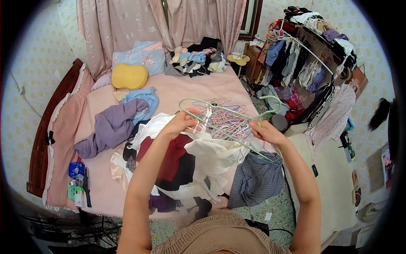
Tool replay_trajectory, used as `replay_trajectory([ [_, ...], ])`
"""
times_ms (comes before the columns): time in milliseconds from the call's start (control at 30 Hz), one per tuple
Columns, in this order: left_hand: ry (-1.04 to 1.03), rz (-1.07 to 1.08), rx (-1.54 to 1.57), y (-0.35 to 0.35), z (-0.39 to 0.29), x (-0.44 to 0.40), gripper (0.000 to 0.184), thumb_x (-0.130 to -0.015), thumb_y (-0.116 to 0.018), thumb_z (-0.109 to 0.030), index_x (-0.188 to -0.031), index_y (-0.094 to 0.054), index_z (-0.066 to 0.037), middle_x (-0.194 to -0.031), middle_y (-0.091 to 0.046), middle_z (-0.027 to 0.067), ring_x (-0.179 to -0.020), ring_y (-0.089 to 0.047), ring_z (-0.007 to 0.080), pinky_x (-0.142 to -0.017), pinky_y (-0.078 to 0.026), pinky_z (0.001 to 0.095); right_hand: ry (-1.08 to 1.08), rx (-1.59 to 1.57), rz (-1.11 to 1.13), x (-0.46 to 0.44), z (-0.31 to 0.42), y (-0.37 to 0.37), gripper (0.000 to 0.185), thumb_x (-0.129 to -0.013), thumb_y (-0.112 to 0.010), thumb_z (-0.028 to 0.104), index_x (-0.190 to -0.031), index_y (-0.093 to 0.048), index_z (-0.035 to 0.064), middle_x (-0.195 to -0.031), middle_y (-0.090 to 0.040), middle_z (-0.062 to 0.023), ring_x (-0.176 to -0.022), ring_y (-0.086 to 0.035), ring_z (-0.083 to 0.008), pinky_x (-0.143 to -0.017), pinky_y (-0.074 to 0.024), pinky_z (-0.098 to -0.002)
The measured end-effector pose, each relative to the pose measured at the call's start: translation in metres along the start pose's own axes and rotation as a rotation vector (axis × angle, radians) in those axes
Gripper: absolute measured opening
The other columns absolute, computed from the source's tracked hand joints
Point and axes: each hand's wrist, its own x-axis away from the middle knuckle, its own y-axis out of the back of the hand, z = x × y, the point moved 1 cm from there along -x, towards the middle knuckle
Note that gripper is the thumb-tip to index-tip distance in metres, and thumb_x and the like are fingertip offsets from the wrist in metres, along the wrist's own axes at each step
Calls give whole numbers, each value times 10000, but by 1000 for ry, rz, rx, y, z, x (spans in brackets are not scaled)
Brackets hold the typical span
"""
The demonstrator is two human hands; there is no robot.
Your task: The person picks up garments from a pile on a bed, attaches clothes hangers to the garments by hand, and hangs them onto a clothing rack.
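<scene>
A pale green clothes hanger (220, 104) is stretched between my two hands, its hook curling up on the right. My right hand (265, 130) is closed around the hanger near the base of the hook. At the other end, my left hand (182, 124) pinches a thin white strap of a white garment (218, 150) beside the hanger's end. That garment droops below the hanger over other clothes. A tangled heap of wire hangers (226, 120) lies on the bed just beyond. Under my left forearm are dark red cloth (163, 154) and black cloth; grey checked cloth (258, 180) lies below my right hand.
Purple clothing (114, 125) and a yellow cushion (130, 76) lie on the pink bed (203, 86). More clothes (198, 59) are piled at its far end. A loaded clothes rack (308, 53) stands at the back right, with a cream-coloured couch (321, 190) nearer.
</scene>
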Motion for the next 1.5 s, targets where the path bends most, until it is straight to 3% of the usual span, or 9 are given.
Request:
replay_trajectory([
  [33, 1, -1, 2, 2, -2, 1, 360, -789, -551, -66, -1138, -462, -54, -1011, -583, 108, -798, -606, 171, -648, -502, 251, -1, 0, 1, -1, 1, 1, 474, -898, -422, 415, -552, -410, 91, -506, -368, 29, -457, -309, -64, -424, -260, -223],
  [100, -92, -2, -678, 7, -11, 3, 286, -791, -591, -124, -1069, -565, -60, -993, -583, 75, -871, -557, 144, -756, -442, 270, -32, -99, -5, -3, 3, 3, 463, -899, -423, 404, -557, -409, 94, -497, -362, 29, -453, -318, -65, -422, -259, -219],
  [233, -208, 145, -252, 2, -11, 2, 291, -871, -512, -270, -1012, -607, -33, -941, -604, 59, -875, -538, 128, -827, -398, 281, -25, -136, 54, 2, 12, 1, 436, -902, -435, 397, -575, -406, 110, -519, -360, 43, -448, -275, -46, -409, -209, -198],
  [433, -294, 50, -110, -1, 3, -6, 405, -916, -398, -360, -837, -597, -16, -666, -618, 100, -593, -585, 152, -669, -423, 261, -33, -520, 235, 0, 18, 7, 360, -902, -444, 362, -747, -535, 50, -566, -428, 17, -469, -318, -63, -425, -254, -207],
  [633, -347, 115, 235, 12, 9, -4, 440, -916, -381, -395, -801, -567, -13, -671, -603, 101, -639, -591, 146, -623, -452, 255, -2, -711, 233, -3, -2, 15, 716, -870, -240, 585, -1115, -526, -25, -862, -601, -76, -775, -521, -132, -719, -395, -236],
  [733, -463, -2, 383, 29, 21, -12, 413, -917, -381, -383, -847, -540, -8, -684, -597, 102, -615, -584, 149, -606, -470, 255, 29, -863, 94, 0, -20, 19, 596, -894, -275, 478, -1174, -482, -6, -1113, -552, -107, -965, -527, -147, -812, -392, -261],
  [833, -498, -162, 492, 45, 25, -9, 385, -929, -363, -355, -894, -527, -8, -698, -599, 103, -618, -585, 153, -633, -474, 259, 160, -854, -52, 3, -44, 25, 496, -897, -340, 371, -1186, -465, -11, -1118, -550, -110, -990, -536, -170, -839, -425, -286],
  [1000, -529, -275, 456, 55, 28, -8, 409, -921, -377, -377, -899, -531, 2, -711, -604, 109, -652, -590, 157, -656, -469, 252, 95, -911, -157, 7, -31, 8, 454, -852, -506, 47, -1286, -370, 38, -1108, -556, -131, -604, -571, -57, -523, -494, -162],
  [1500, -521, -249, 406, 52, 20, -11, 407, -911, -389, -399, -911, -527, -15, -743, -614, 115, -660, -604, 157, -648, -486, 266, 54, -700, -61, -11, -7, -4, 355, -819, -563, 84, -1158, -492, 5, -1048, -605, -102, -561, -563, -73, -518, -480, -176],
])
